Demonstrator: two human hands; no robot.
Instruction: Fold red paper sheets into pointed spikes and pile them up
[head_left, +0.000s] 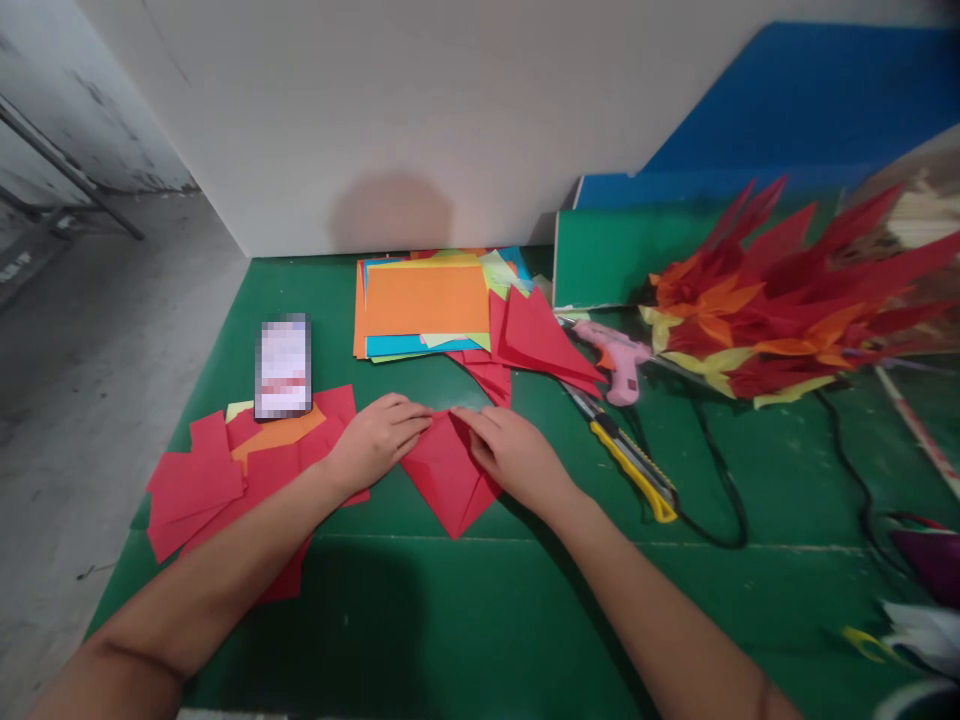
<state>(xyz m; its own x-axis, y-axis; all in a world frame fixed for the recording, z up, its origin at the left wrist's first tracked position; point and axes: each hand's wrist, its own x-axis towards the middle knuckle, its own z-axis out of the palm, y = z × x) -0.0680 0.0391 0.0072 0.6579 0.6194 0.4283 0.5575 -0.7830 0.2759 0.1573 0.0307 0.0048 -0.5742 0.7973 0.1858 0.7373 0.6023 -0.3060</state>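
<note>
A folded sheet of red paper (450, 475) lies on the green table between my hands, one corner pointing toward me and creased flaps showing. My left hand (384, 437) holds its upper left edge, with fingertips pressed together near the top. Across from it, my right hand (517, 455) grips the upper right edge, the fingers curled at the top corner. Left of my left hand lie loose red paper pieces (196, 485), partly covered by my forearm. Folded red paper shapes (536, 335) rest just beyond my right hand.
Behind the hands sits a stack of coloured paper (427, 298). A phone (283, 368) stands over the scraps at left. To the right are a pink glue gun (619, 358), a yellow utility knife (634, 465), a black cord (742, 510) and a red-orange paper flower arrangement (787, 300).
</note>
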